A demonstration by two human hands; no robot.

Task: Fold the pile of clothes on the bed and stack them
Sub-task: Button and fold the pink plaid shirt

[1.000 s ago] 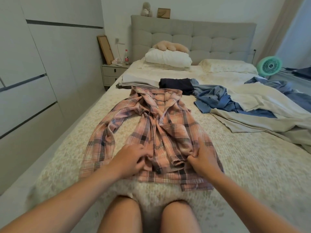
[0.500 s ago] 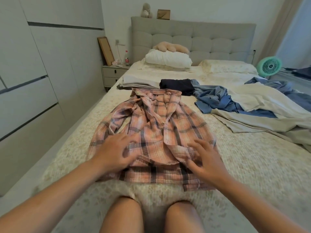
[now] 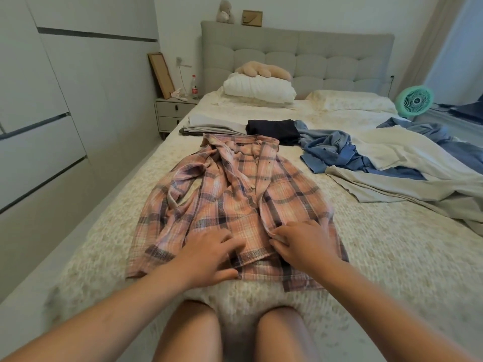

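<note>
Both hands, left (image 3: 209, 253) flat, right (image 3: 303, 242) pinching, at plaid shirt (image 3: 235, 205) hem (bare bed (image 3: 392, 257) rightward)

shirt under my palms: plaid shirt (image 3: 235, 202), soft brushed cloth, matt, rumpled
cover I kneel on: bedspread (image 3: 379, 252), matt, nubby woven cloth
behind it: headboard (image 3: 313, 56), grey tufted cloth, matt
to my right: blue garments (image 3: 332, 150), matt, creased cloth
fan (image 3: 414, 100): smooth green plastic
wardrobe doors (image 3: 52, 87): smooth, flat finish
</note>
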